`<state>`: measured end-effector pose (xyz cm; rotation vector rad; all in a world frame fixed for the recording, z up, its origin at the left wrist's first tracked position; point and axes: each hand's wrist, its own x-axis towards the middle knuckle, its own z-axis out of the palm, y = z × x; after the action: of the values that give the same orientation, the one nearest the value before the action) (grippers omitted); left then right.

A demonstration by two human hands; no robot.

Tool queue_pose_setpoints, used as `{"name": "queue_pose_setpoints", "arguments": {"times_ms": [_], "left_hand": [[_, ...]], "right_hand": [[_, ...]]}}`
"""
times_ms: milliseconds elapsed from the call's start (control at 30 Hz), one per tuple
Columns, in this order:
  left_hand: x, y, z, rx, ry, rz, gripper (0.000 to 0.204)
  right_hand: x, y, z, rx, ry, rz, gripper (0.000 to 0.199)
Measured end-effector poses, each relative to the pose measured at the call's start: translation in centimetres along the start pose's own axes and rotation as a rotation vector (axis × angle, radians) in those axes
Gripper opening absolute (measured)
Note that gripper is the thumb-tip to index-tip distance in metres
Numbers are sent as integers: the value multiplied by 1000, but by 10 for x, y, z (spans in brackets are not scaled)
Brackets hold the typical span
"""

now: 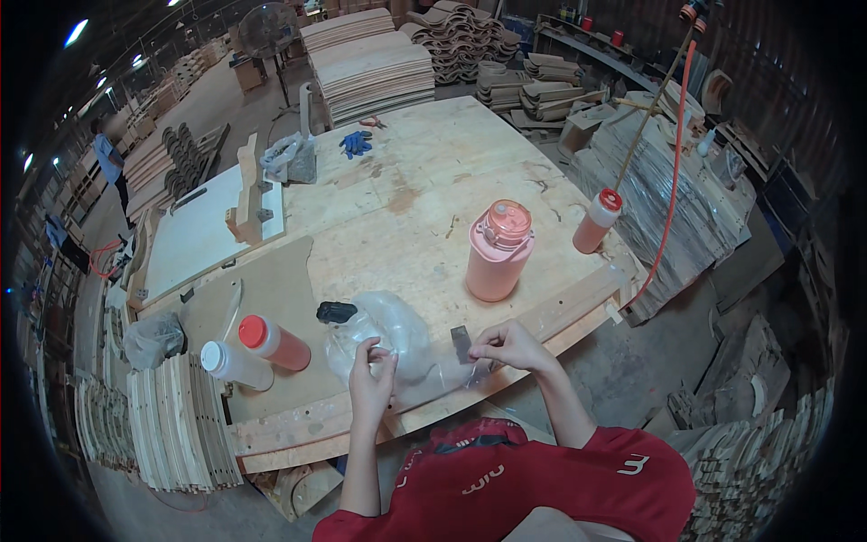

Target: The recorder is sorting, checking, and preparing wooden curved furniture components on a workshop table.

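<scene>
A clear plastic bag point(406, 330) lies crumpled near the front edge of the wooden worktable point(415, 135). In front of the bag is my left hand point(371, 384), its thumb and fingers drawn together; whatever is in them is too small to make out. My right hand point(513, 347) makes a pinch beside a dark flat rectangular piece point(461, 344). The fingertips are close to that piece, but I cannot tell what they hold. A small black bundle point(337, 313) rests against the bag's far left side.
A pink jug point(497, 262) and a red-capped bottle point(596, 221) stand right. Red point(280, 343) and white point(237, 366) bottles are left. Blue gloves point(356, 143) and pliers point(372, 122) lie far back. A red hose point(673, 181) hangs at right. Stacked wood slats point(181, 425) stand left.
</scene>
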<state>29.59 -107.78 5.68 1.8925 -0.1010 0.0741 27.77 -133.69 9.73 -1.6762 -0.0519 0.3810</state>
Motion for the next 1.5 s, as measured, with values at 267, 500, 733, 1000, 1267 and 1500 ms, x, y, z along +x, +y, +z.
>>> {"name": "queue_pose_setpoints", "arguments": {"times_ms": [267,500,733,1000,1267,1500], "left_hand": [[-29,44,19,139,38,275,37],[-42,42,31,15,-92,248,41],[-42,45,22,-391,-240,-42,49],[-38,55,14,-272,-414,45,50],[-41,45,16,-321,-391,0,58],[-48,50,14,127,-327,568,44]], "right_hand": [[4,6,22,39,-20,67,13],[3,23,33,112,-78,-61,8],[-4,36,41,159,-46,-63,19],[-14,19,42,79,-183,-43,21],[-18,16,40,245,-269,-77,14],[-12,20,40,282,-357,28,15]]}}
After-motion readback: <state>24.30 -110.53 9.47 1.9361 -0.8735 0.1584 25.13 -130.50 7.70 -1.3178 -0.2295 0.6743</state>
